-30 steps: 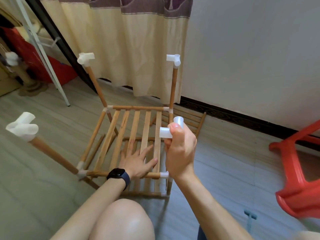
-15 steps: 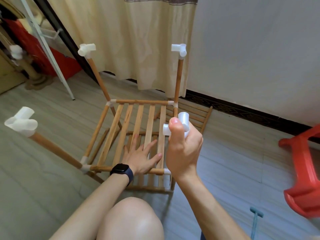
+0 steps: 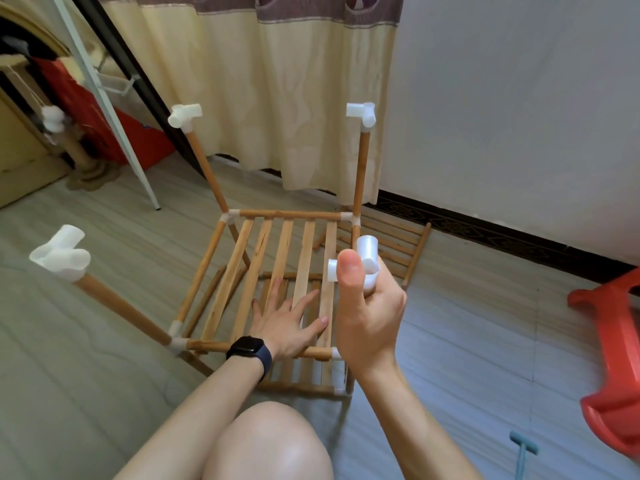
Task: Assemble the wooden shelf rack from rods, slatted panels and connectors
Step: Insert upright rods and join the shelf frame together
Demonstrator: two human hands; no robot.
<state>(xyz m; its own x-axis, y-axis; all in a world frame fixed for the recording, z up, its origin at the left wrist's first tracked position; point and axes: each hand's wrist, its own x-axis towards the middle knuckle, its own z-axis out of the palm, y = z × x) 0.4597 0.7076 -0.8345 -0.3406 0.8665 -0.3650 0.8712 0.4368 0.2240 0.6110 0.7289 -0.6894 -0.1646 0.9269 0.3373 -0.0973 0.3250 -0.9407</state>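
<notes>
— Where's the connector (image 3: 367, 249)?
— Right hand (image 3: 370, 317) grips it at the panel's (image 3: 242, 282) 3 o'clock edge; tube runs 6 to 12, stub pointing 9.
— Left hand (image 3: 285, 320)?
— Flat on the panel, fingers spread.

Cream curtain (image 3: 277, 98), white wall (image 3: 519, 116), red plastic stool (image 3: 620, 358), grey floor (image 3: 485, 341), teal tool (image 3: 523, 448)

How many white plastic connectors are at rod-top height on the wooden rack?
4: near-left white plastic connector, far-left connector, far-right connector, each capping an upright rod, and a fourth connector gripped by the right hand, near-right; any rod beneath is hidden.
</notes>
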